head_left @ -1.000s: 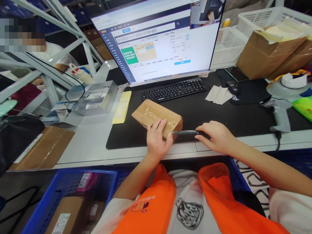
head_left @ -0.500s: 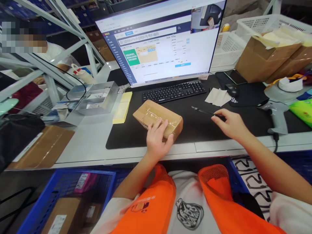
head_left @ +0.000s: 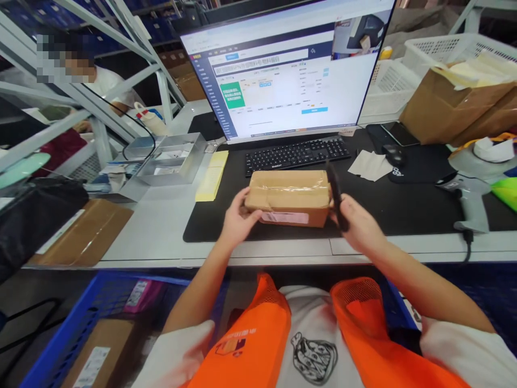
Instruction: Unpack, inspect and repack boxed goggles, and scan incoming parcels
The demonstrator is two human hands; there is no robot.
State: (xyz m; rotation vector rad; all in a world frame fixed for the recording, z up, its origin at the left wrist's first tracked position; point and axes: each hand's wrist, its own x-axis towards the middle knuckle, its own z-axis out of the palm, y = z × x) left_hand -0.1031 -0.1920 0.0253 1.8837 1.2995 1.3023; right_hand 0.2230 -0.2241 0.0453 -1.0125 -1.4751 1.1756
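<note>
A taped brown cardboard box sits on the black desk mat, its long side towards me and a pale label on the front face. My left hand grips the left end, thumb on the front edge and fingers round the far corner. At the other end, my right hand is closed round a slim black utility knife, held upright and blurred by motion. Those fingers are close against the box's right end; whether they touch it is hard to see.
Behind the box are a keyboard and a monitor. To the right lie white paper, a mouse and a corded scanner. Yellow slips and a grey tray are left. A blue crate holds parcels below.
The box has turned so its labelled side faces me. My left hand has shifted from its top to its left end. My right hand has brought the knife left, now upright, beside the box.
</note>
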